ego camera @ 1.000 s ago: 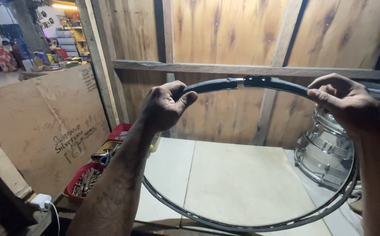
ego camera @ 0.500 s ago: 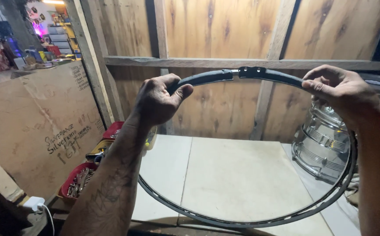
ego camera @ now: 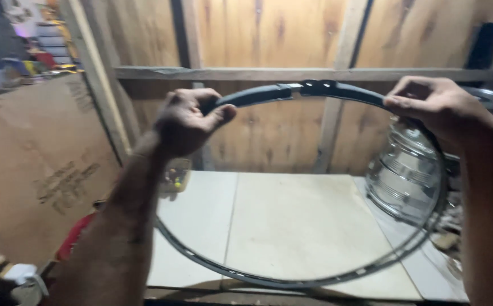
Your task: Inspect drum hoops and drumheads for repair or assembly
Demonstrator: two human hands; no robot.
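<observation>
Dark metal hoop (ego camera: 309, 89), round, thin, upright, gripped by both hands

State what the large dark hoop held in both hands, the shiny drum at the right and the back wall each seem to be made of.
Large dark hoop: probably metal, a thin rigid grey rim with small slots. Shiny ribbed drum: polished metal, given its bright mirror-like reflections. Back wall: bare wooden boards, with visible grain and knots.
</observation>
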